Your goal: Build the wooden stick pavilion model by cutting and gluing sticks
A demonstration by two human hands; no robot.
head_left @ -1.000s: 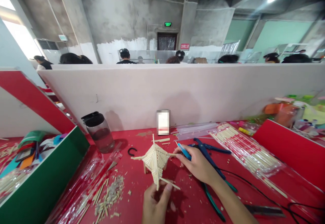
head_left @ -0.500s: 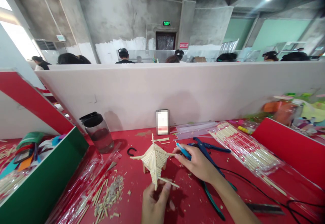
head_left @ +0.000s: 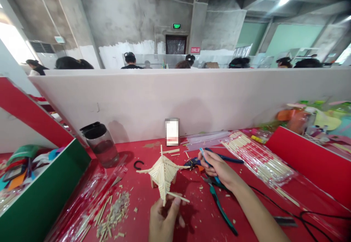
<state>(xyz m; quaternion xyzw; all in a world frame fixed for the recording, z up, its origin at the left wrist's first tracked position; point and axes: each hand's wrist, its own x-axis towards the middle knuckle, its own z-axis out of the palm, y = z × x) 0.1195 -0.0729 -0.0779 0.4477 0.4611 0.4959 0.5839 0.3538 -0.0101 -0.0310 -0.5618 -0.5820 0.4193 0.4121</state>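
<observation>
A small roof-like model made of wooden sticks (head_left: 163, 172) stands on the red table (head_left: 197, 216). My left hand (head_left: 163, 220) is closed on its near lower corner, thumb and fingers pinching the sticks. My right hand (head_left: 219, 168) sits to the model's right, a little apart from it, fingers closed round a thin blue tool (head_left: 204, 155). Beneath that hand lie blue-handled pliers (head_left: 227, 158) and green-handled cutters (head_left: 221, 209).
A dark-lidded jar (head_left: 100, 143) stands back left, a black ring (head_left: 138, 165) beside it. Stick offcuts (head_left: 113, 212) and plastic sleeves lie front left. Packs of sticks (head_left: 257, 157) lie right, a black cable (head_left: 315, 216) trails near. A white partition (head_left: 175, 99) closes the back; other people sit beyond.
My right hand has drawn back to the right, away from the model's side, taking the blue tool with it. The left hand keeps its hold.
</observation>
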